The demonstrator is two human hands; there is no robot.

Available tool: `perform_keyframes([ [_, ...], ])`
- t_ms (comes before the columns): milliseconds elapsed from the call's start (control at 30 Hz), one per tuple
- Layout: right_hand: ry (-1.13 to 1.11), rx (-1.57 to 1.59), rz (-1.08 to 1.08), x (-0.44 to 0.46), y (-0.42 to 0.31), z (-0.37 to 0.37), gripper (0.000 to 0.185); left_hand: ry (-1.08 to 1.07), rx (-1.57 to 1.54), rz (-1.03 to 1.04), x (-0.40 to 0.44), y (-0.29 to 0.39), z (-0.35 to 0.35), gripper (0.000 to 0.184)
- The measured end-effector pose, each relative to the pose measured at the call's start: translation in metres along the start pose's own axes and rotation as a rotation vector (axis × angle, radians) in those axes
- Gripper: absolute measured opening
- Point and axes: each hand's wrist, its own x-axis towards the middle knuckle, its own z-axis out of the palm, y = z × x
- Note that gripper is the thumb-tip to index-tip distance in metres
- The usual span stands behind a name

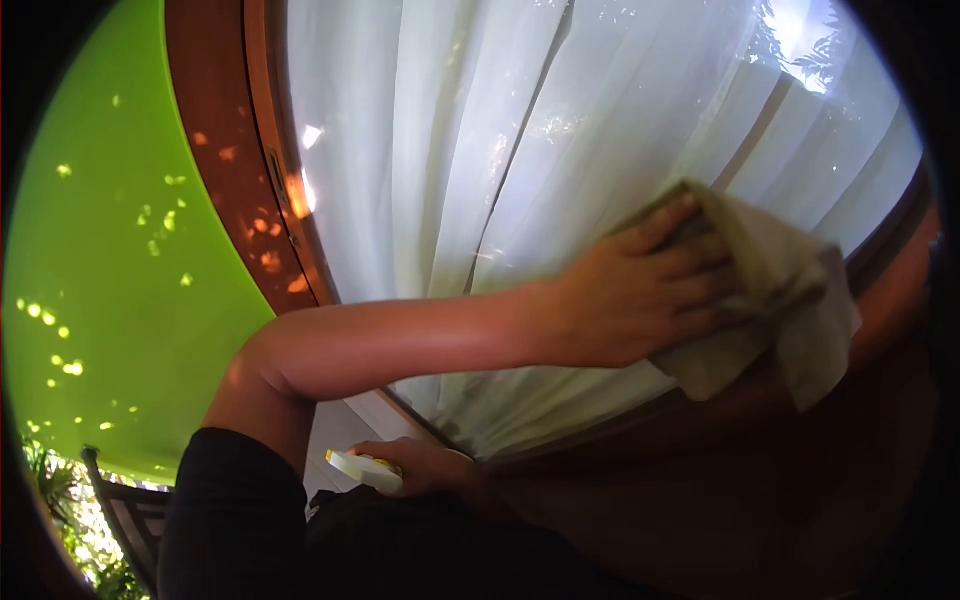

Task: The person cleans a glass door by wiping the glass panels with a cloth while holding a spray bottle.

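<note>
While the left hand (615, 300) clutches a bunched cloth (785, 265) against the curtained glass (590, 130) — apparently wiping — the right hand (437, 465), well apart near the glass's lower edge, grasps a white-and-yellow sprayer (368, 472).

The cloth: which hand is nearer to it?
The left. The left hand holds the cloth itself; the right hand is apart from it, lower and further left in the picture, around a spray bottle.
</note>
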Motion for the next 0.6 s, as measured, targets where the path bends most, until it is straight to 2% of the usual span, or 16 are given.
perform_keyframes([
  [100, -0.001, 0.006, 0.001, 0.002, -0.002, -0.001, 0.060, -0.011, 0.168, -0.132, 0.011, -0.023, -0.009, 0.048],
  [133, 0.005, 0.009, -0.003, 0.001, -0.003, -0.001, 0.060, 0.067, 0.015, -0.177, 0.016, -0.037, -0.016, 0.055],
  [200, 0.019, 0.019, -0.011, 0.000, -0.005, -0.001, 0.060, 0.170, 0.195, -0.217, 0.025, -0.059, -0.030, 0.043],
  [267, 0.028, 0.029, -0.018, -0.001, -0.007, -0.001, 0.060, 0.171, 0.137, -0.226, 0.020, -0.088, -0.038, 0.073],
  [300, 0.027, 0.038, -0.031, 0.000, -0.003, 0.000, 0.059, 0.244, 0.059, -0.325, 0.015, -0.094, -0.040, 0.071],
  [400, 0.020, 0.037, -0.048, 0.002, 0.002, 0.003, 0.059, 0.374, 0.182, -0.231, 0.002, -0.125, -0.047, 0.061],
  [500, 0.007, -0.001, -0.021, 0.001, -0.003, 0.000, 0.059, 0.362, 0.123, -0.411, -0.018, -0.130, -0.053, 0.056],
  [600, 0.006, 0.006, -0.035, 0.003, 0.001, 0.001, 0.058, 0.271, -0.148, -0.709, -0.043, -0.138, -0.065, 0.053],
])
